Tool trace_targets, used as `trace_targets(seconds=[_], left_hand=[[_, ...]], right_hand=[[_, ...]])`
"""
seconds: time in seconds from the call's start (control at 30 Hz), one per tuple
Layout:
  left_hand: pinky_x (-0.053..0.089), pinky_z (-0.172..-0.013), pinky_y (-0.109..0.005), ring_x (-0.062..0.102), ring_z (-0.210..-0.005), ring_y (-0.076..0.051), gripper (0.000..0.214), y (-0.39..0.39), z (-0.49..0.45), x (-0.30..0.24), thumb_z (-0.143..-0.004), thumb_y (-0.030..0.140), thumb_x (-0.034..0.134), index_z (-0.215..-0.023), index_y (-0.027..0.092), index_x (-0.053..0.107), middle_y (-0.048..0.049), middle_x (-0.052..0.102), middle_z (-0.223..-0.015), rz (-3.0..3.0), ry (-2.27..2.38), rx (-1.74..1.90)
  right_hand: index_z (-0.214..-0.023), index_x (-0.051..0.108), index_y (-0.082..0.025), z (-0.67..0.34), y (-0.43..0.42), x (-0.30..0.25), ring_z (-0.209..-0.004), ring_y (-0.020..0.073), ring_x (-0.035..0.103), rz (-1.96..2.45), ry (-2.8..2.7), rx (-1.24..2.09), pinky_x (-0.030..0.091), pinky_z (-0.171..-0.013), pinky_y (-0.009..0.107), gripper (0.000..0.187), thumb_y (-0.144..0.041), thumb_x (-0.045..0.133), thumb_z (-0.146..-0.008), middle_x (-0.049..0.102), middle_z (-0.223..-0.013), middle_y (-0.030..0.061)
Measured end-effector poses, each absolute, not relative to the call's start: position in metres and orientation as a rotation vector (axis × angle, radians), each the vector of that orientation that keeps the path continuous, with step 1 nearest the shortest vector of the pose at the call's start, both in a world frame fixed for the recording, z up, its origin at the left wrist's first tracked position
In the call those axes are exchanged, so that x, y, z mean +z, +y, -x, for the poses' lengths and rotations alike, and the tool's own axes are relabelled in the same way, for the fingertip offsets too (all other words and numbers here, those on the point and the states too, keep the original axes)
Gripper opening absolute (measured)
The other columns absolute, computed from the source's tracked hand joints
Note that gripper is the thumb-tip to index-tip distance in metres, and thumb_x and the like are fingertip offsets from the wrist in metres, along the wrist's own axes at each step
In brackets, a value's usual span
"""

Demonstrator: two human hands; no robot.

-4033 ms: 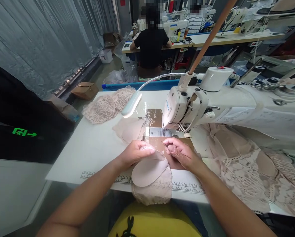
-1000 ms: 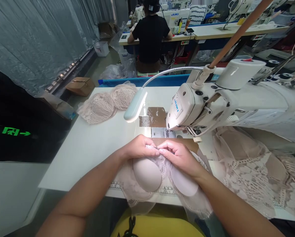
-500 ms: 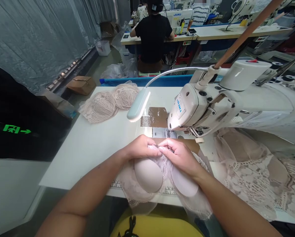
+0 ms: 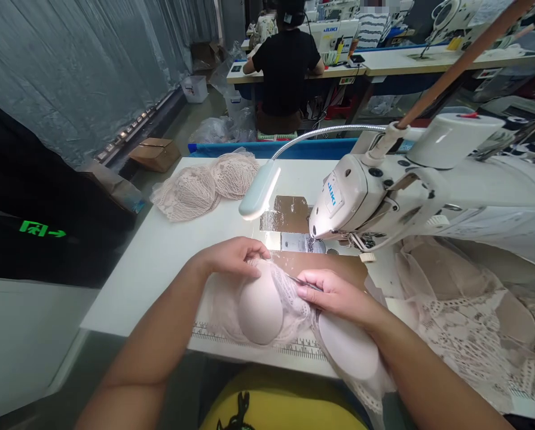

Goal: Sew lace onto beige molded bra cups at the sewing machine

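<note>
A pale pink lace bra (image 4: 260, 310) with smooth moulded cups lies at the table's front edge, one side hanging over it. My left hand (image 4: 238, 258) is closed on the upper edge of its left cup, thumb on the near side. Between the thumb and fingers of my right hand (image 4: 332, 292) are slim metal thread snips (image 4: 306, 283), partly hidden, their tip pointing left towards the lace at the bra's centre. That hand rests just above the right cup. Beyond both hands stands the sewing machine (image 4: 339, 194), its needle area behind the bra.
Another lace bra (image 4: 190, 191) lies at the table's back left. A lit lamp (image 4: 259, 190) leans over the brown-taped machine bed. More lace pieces (image 4: 464, 316) are heaped at the right. A ruler strip (image 4: 307, 347) runs along the front edge. A person (image 4: 287, 65) sits ahead.
My hands have moved apart from the bra's centre: the left to the left cup's edge, the right slightly right and nearer me. The snips now show. The view has shifted slightly.
</note>
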State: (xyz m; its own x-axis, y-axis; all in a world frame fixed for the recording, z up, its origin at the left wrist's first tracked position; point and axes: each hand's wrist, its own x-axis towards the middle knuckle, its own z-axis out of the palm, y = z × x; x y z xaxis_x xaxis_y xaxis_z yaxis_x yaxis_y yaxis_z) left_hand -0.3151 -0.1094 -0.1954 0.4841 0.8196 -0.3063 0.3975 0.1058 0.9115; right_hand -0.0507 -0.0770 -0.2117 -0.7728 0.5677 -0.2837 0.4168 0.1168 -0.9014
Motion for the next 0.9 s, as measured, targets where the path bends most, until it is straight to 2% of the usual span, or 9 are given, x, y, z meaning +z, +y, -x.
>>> trace_targets(seconds=[0.1, 0.17, 0.27, 0.43, 0.6, 0.77, 0.83, 0.9], left_hand=[[0.037, -0.059, -0.021, 0.047, -0.068, -0.012, 0.04, -0.111, 0.311, -0.193, -0.073, 0.029, 0.069, -0.111, 0.016, 0.062, 0.0008, 0.051, -0.075, -1.485, 1.106, 0.5], [0.037, -0.06, -0.021, 0.048, -0.068, -0.012, 0.039, -0.113, 0.304, -0.191, -0.073, 0.03, 0.069, -0.109, 0.016, 0.062, 0.0009, 0.051, -0.075, -1.488, 1.094, 0.526], [0.038, -0.061, -0.021, 0.049, -0.07, -0.012, 0.036, -0.114, 0.293, -0.191, -0.073, 0.03, 0.069, -0.106, 0.017, 0.063, 0.0003, 0.054, -0.078, -1.524, 1.106, 0.55], [0.039, -0.065, -0.021, 0.052, -0.077, -0.014, 0.03, -0.115, 0.281, -0.193, -0.073, 0.03, 0.069, -0.101, 0.018, 0.063, -0.0013, 0.06, -0.087, -1.554, 1.16, 0.572], [0.04, -0.066, -0.022, 0.054, -0.077, -0.014, 0.022, -0.115, 0.274, -0.197, -0.075, 0.031, 0.068, -0.092, 0.016, 0.066, -0.0015, 0.062, -0.085, -1.463, 1.134, 0.579], [0.043, -0.068, -0.024, 0.056, -0.076, -0.015, 0.024, -0.113, 0.27, -0.202, -0.078, 0.035, 0.067, -0.087, 0.013, 0.069, -0.0034, 0.063, -0.081, -1.357, 1.061, 0.592], [0.044, -0.069, -0.025, 0.057, -0.077, -0.016, 0.025, -0.112, 0.27, -0.204, -0.078, 0.034, 0.067, -0.089, 0.012, 0.07, -0.0047, 0.065, -0.083, -1.344, 1.064, 0.599], [0.045, -0.068, -0.025, 0.058, -0.077, -0.017, 0.026, -0.112, 0.269, -0.204, -0.077, 0.034, 0.068, -0.091, 0.012, 0.072, -0.0057, 0.066, -0.083, -1.322, 1.079, 0.606]], right_hand=[[-0.083, 0.059, -0.019, 0.055, -0.079, -0.213, -0.048, 0.009, 0.041, 1.081, -2.051, 1.741, 0.035, -0.047, 0.024, 0.034, -0.049, 0.046, -0.089, 0.059, -0.072, 0.0004], [-0.089, 0.06, -0.019, 0.061, -0.081, -0.213, -0.055, 0.0106, 0.047, 1.072, -1.996, 1.655, 0.04, -0.051, 0.025, 0.029, -0.047, 0.054, -0.085, 0.061, -0.079, 0.0014], [-0.085, 0.061, -0.02, 0.068, -0.084, -0.213, -0.066, 0.0146, 0.053, 1.04, -2.024, 1.556, 0.043, -0.059, 0.027, 0.022, -0.041, 0.063, -0.078, 0.059, -0.076, 0.0003], [-0.076, 0.059, -0.019, 0.066, -0.086, -0.213, -0.064, 0.0151, 0.052, 1.034, -2.024, 1.508, 0.042, -0.058, 0.027, 0.022, -0.04, 0.057, -0.084, 0.056, -0.066, -0.0006], [-0.081, 0.062, -0.019, 0.063, -0.087, -0.211, -0.067, 0.0152, 0.053, 1.0, -2.008, 1.493, 0.043, -0.062, 0.028, 0.023, -0.04, 0.054, -0.087, 0.059, -0.074, 0.0009], [-0.101, 0.062, -0.02, 0.062, -0.086, -0.219, -0.089, 0.0193, 0.059, 0.985, -1.898, 1.493, 0.047, -0.08, 0.031, 0.026, -0.04, 0.057, -0.086, 0.065, -0.097, 0.0054], [-0.111, 0.057, -0.019, 0.059, -0.083, -0.223, -0.085, 0.0184, 0.06, 0.967, -1.824, 1.554, 0.048, -0.076, 0.031, 0.035, -0.045, 0.054, -0.087, 0.065, -0.095, 0.0063], [-0.114, 0.055, -0.019, 0.056, -0.081, -0.225, -0.07, 0.0154, 0.058, 0.954, -1.793, 1.612, 0.049, -0.066, 0.03, 0.039, -0.049, 0.047, -0.09, 0.063, -0.085, 0.0046]])
